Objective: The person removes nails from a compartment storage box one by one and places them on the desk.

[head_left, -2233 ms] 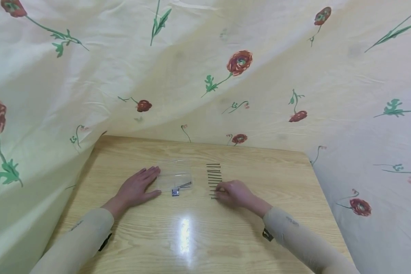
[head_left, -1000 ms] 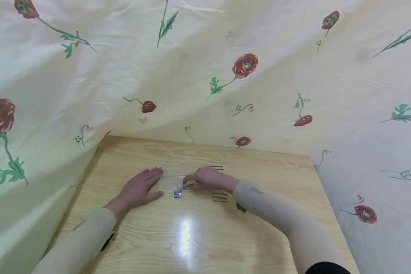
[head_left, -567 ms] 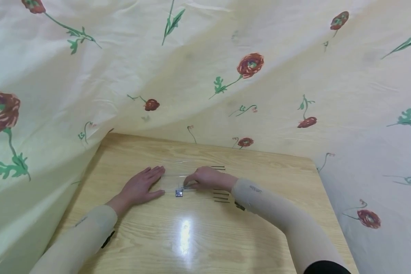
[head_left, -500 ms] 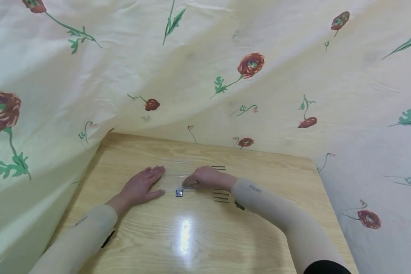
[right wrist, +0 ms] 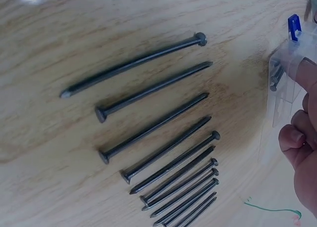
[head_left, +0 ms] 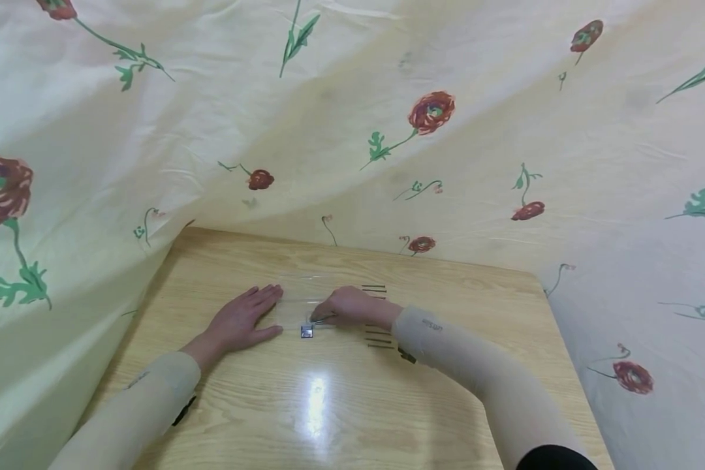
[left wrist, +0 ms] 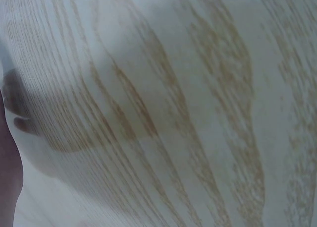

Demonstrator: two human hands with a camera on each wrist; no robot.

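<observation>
A clear plastic box (head_left: 296, 301) with a small blue latch (head_left: 307, 331) lies on the wooden table. My left hand (head_left: 243, 322) rests flat beside its left side, fingers spread, fingertips right at the box's edge. In the left wrist view only an edge of that hand (left wrist: 9, 172) shows. My right hand (head_left: 348, 305) reaches over the box's near right part, its thumb and forefinger pinching at a nail (right wrist: 276, 78) inside. The other fingers (right wrist: 295, 135) are curled in. Right of the box, several dark nails (right wrist: 156, 128) lie in a row, partly under my right wrist in the head view.
The wooden table (head_left: 446, 391) stretches toward me, with a bright light reflection on it. A flower-patterned cloth (head_left: 329, 130) hangs behind the table and along both sides.
My right hand has moved left from the nail row to the box, and its fingertips have drawn together over the nails inside. My left hand has stayed in place beside the box.
</observation>
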